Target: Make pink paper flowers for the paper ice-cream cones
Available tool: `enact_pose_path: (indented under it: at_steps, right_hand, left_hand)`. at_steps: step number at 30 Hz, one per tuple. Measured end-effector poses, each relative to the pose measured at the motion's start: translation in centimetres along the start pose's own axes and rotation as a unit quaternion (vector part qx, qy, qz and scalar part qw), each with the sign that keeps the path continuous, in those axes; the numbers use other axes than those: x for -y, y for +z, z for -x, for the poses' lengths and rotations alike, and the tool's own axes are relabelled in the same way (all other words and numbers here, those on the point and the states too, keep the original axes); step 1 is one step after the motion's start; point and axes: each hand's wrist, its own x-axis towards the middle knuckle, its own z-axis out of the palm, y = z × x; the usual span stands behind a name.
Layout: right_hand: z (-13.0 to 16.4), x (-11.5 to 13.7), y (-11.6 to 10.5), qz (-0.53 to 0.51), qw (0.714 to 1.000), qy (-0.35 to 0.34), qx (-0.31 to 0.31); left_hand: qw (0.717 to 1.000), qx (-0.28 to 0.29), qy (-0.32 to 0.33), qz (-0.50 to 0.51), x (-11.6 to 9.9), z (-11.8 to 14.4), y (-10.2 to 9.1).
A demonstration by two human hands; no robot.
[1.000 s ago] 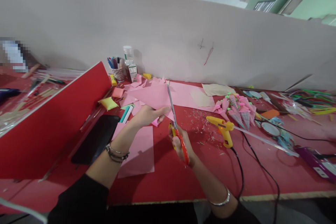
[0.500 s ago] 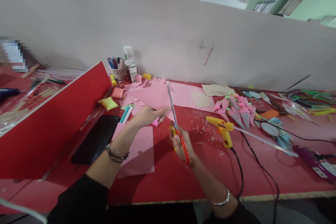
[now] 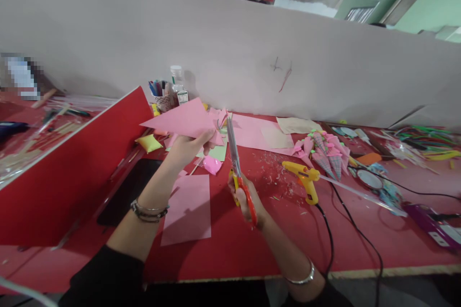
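Note:
My left hand pinches a pointed piece of pink paper by its right end and holds it above the table. My right hand grips scissors with red and yellow handles, their blades pointing away from me and apart from the paper. Below my left hand lie a small pink packet and a light green sheet. Closer to me, a pink rectangular sheet rests flat on the red tabletop. More pink paper is spread behind the scissors.
To the right are a yellow glue gun with a black cord and a heap of pink cones. A red board stands on the left beside a black tray-like object. A pen cup is near the grey partition.
My left hand has moved left with the pink paper, which is now apart from the scissors and turned. The pink packet and green sheet beneath are more exposed. My right hand has barely shifted.

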Motion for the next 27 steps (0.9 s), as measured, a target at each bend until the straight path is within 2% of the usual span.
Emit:
enact_pose_path:
  at_steps: [8,17,27]
  right_hand:
    - [-0.16,0.8,-0.14,-0.014,0.999,-0.026,0.03]
    - [-0.12,0.77,0.09,-0.031,0.997,-0.01,0.063]
    - [0.09,0.49,0.06,-0.049,0.997,-0.006,0.067]
  left_hand:
    - [0.995,-0.056,0.034,-0.08,-0.46,-0.26,-0.9]
    - [0.993,-0.083,0.083,-0.021,-0.16,-0.58,-0.7]
    - [0.994,-0.09,0.062,-0.031,-0.51,-0.56,-0.67]
